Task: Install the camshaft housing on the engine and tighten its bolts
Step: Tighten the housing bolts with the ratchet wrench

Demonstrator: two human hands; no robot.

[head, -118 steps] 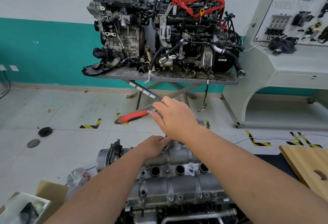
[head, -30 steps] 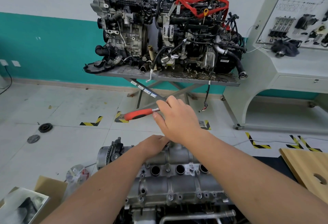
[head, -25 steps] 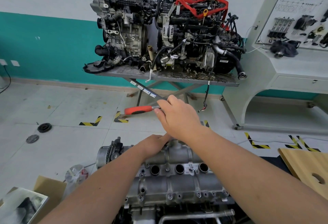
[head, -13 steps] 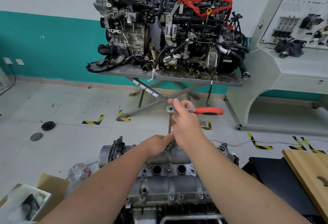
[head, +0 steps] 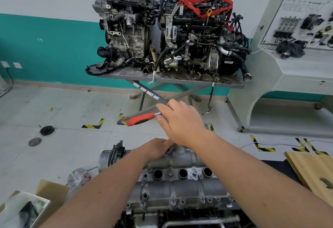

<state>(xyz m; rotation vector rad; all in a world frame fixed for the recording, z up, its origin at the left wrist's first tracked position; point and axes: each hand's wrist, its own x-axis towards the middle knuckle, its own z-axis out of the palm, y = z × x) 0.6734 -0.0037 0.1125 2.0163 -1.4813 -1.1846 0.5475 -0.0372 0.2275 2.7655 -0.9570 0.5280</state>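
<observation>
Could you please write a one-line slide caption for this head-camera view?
Right hand swings a red-handled ratchet above the camshaft housing while the left hand steadies its far edge.

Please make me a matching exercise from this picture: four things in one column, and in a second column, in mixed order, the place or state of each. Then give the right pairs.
Things:
1. ratchet wrench
2. left hand
3. cardboard box
4. wooden board

Places or states:
A. at the right edge, with a hole in it
B. on the floor, lower left
C. held by the right hand, red handle pointing left
D. resting on top of the camshaft housing

Pairs: 1-C, 2-D, 3-B, 4-A
</observation>
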